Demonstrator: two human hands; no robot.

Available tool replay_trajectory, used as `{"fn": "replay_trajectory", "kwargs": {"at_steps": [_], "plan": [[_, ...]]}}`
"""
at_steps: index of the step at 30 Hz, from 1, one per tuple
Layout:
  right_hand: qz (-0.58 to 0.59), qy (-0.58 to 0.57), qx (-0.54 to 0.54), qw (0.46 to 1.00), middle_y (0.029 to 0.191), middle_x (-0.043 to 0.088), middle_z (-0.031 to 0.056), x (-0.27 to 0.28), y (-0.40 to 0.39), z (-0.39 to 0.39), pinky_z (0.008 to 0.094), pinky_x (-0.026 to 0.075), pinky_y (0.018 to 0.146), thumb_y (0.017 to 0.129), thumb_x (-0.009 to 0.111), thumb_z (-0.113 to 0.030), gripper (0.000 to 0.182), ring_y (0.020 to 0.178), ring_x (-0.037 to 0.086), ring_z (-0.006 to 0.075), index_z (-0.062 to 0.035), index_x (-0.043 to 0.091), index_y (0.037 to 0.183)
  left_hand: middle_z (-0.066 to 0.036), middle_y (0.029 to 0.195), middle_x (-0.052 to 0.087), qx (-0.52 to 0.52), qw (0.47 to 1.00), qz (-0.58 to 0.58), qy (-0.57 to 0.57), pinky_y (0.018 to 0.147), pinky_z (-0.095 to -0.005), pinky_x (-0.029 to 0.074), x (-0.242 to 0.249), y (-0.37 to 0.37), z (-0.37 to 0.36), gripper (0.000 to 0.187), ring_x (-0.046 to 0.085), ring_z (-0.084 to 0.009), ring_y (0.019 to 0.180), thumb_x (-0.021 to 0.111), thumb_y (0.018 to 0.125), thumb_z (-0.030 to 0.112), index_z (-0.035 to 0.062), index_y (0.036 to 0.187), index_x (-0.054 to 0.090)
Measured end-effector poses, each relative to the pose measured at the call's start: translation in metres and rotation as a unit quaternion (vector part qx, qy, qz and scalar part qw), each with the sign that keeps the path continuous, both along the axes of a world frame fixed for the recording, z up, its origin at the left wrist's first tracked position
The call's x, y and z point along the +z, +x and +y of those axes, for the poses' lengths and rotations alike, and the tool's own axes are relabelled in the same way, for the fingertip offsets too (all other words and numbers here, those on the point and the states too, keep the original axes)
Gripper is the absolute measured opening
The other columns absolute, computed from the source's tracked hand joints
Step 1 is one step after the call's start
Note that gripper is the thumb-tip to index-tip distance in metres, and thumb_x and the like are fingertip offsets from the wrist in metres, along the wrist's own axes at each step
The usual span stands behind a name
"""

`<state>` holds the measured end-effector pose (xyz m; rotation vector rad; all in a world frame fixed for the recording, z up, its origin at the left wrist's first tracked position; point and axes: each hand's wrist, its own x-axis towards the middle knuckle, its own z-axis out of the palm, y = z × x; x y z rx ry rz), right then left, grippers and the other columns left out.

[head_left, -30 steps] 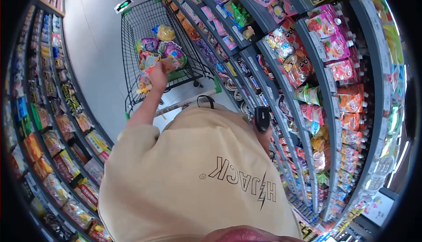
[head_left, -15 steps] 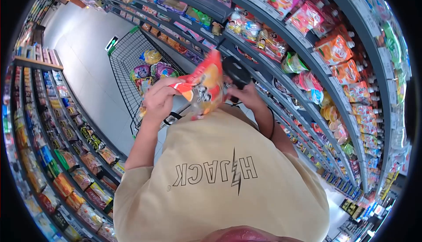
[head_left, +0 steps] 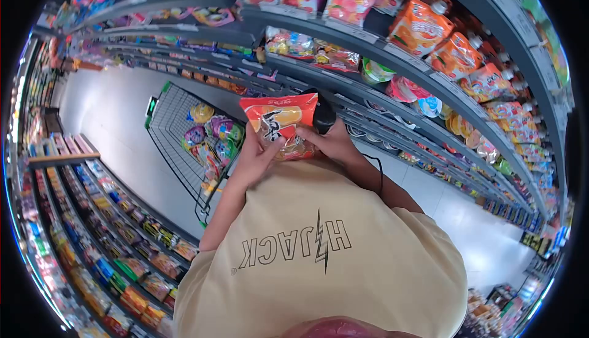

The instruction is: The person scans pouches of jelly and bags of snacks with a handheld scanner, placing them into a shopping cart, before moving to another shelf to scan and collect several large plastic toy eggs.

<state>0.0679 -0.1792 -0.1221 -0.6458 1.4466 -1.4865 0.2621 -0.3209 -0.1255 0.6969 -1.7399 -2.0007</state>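
A red and orange snack bag (head_left: pixel 279 117) is held upright in front of my chest, its printed face toward me. My left hand (head_left: pixel 261 157) grips its lower left side, with the thumb across the front. My right hand (head_left: pixel 334 144) is closed at its right edge, thumb pressed on the front. The same hand also holds a black rounded handheld device (head_left: pixel 323 114), partly hidden behind the bag; a dark cord hangs by that wrist. Left of the bag stands a wire shopping cart (head_left: pixel 175 135) with several colourful snack packs (head_left: pixel 218 130) inside.
Shelves (head_left: pixel 368 34) of pouches and packaged sweets curve along the right and top, close to my right arm. Another shelf row (head_left: pixel 116 215) of packets runs along the lower left. Pale floor (head_left: pixel 113 104) shows in the aisle beyond the cart.
The bag has turned from tilted and blurred to upright, face toward me. My left hand has moved right and lower on it, and my right thumb now lies on its front. The view has shifted.
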Motion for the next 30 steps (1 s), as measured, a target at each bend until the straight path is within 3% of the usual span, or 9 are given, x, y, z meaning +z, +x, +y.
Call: {"fn": "replay_trajectory", "kwargs": {"at_steps": [5, 10, 13, 14, 17, 21, 22, 25, 30], "plan": [[0.036, 0.025, -0.108, 0.993, 0.106, 0.078, 0.0021, -0.009, -0.028, 0.027, 0.0272, 0.056, 0.076, 0.093, 0.088, -0.02, 0.04, 0.089, 0.069, 0.0065, -0.0023, 0.073, 0.126, -0.01, 0.14, 0.065, -0.032, 0.995, -0.018, 0.088, 0.106, -0.0344, 0.055, -0.012, -0.065, -0.017, 0.056, 0.064, -0.0155, 0.126, 0.072, 0.106, 0.011, 0.0017, 0.153, 0.043], [0.035, 0.034, -0.119, 0.992, 0.092, 0.076, 0.0, -0.007, -0.058, 0.069, 0.0263, 0.055, 0.073, 0.096, 0.084, -0.018, 0.03, 0.085, 0.069, 0.0054, -0.0016, 0.075, 0.119, -0.01, 0.136, 0.068, 0.032, 0.998, -0.026, 0.051, 0.104, -0.0338, 0.055, -0.011, -0.141, -0.043, 0.05, 0.067, -0.0162, 0.121, 0.073, 0.105, 0.02, 0.0003, 0.146, 0.052], [0.062, 0.013, -0.118, 0.991, 0.095, 0.076, 0.0019, -0.011, -0.063, 0.087, 0.0288, 0.056, 0.079, 0.097, 0.083, -0.017, 0.028, 0.088, 0.069, 0.008, -0.0009, 0.074, 0.118, -0.007, 0.128, 0.071, 0.007, 1.0, -0.005, -0.024, 0.094, -0.0309, 0.056, -0.009, -0.186, -0.065, 0.05, 0.068, -0.0139, 0.113, 0.076, 0.103, 0.022, 0.0004, 0.143, 0.054], [0.072, 0.001, -0.116, 0.991, 0.097, 0.076, 0.0026, -0.013, -0.063, 0.092, 0.0297, 0.056, 0.081, 0.097, 0.083, -0.017, 0.028, 0.09, 0.068, 0.0089, -0.0007, 0.074, 0.117, -0.005, 0.12, 0.071, 0.015, 0.999, -0.027, -0.04, 0.085, -0.0283, 0.055, -0.009, -0.201, -0.071, 0.05, 0.067, -0.0114, 0.104, 0.079, 0.102, 0.026, 0.0019, 0.14, 0.056], [0.107, -0.039, -0.095, 0.989, 0.103, 0.076, 0.005, -0.02, -0.063, 0.1, 0.0323, 0.055, 0.088, 0.098, 0.082, -0.018, 0.027, 0.094, 0.067, 0.0113, -0.0002, 0.073, 0.116, -0.004, 0.119, 0.071, 0.015, 0.995, -0.006, -0.101, 0.079, -0.0266, 0.054, -0.015, -0.243, -0.084, 0.05, 0.066, -0.0097, 0.097, 0.079, 0.102, 0.027, 0.0036, 0.14, 0.055], [0.131, -0.035, -0.074, 0.988, 0.108, 0.077, 0.0076, -0.009, -0.064, 0.104, 0.0344, 0.055, 0.092, 0.096, 0.083, -0.019, 0.031, 0.098, 0.068, 0.0139, -0.0005, 0.071, 0.119, -0.006, 0.113, 0.073, -0.026, 0.984, -0.007, -0.178, 0.093, -0.0343, 0.053, -0.066, -0.284, -0.11, 0.031, 0.066, -0.0166, 0.106, 0.075, 0.103, 0.023, -0.0008, 0.122, 0.07], [0.133, -0.03, -0.063, 0.989, 0.108, 0.077, 0.0081, -0.008, -0.066, 0.105, 0.0346, 0.056, 0.092, 0.096, 0.083, -0.018, 0.032, 0.099, 0.069, 0.0145, -0.0006, 0.071, 0.12, -0.012, 0.106, 0.077, -0.014, 0.942, -0.019, -0.334, 0.091, -0.0403, 0.055, -0.106, -0.298, -0.129, 0.023, 0.072, -0.0258, 0.101, 0.072, 0.103, 0.02, 0.0, 0.113, 0.074], [0.133, -0.012, -0.041, 0.99, 0.109, 0.077, 0.0095, -0.014, -0.07, 0.11, 0.0349, 0.056, 0.094, 0.095, 0.084, -0.018, 0.035, 0.101, 0.07, 0.0155, -0.0005, 0.07, 0.122, -0.02, 0.108, 0.077, -0.009, 0.862, 0.003, -0.506, 0.093, -0.0469, 0.055, -0.097, -0.299, -0.109, 0.025, 0.073, -0.0396, 0.103, 0.069, 0.102, 0.02, -0.0013, 0.114, 0.074], [0.125, 0.013, -0.059, 0.99, 0.11, 0.078, 0.01, -0.03, -0.074, 0.102, 0.0341, 0.056, 0.095, 0.094, 0.086, -0.018, 0.036, 0.102, 0.071, 0.0155, 0.0006, 0.071, 0.121, -0.024, 0.113, 0.075, -0.04, 0.904, -0.014, -0.426, 0.101, -0.0512, 0.051, -0.095, -0.295, -0.091, 0.028, 0.068, -0.045, 0.112, 0.077, 0.095, 0.018, -0.0031, 0.114, 0.073]]}}
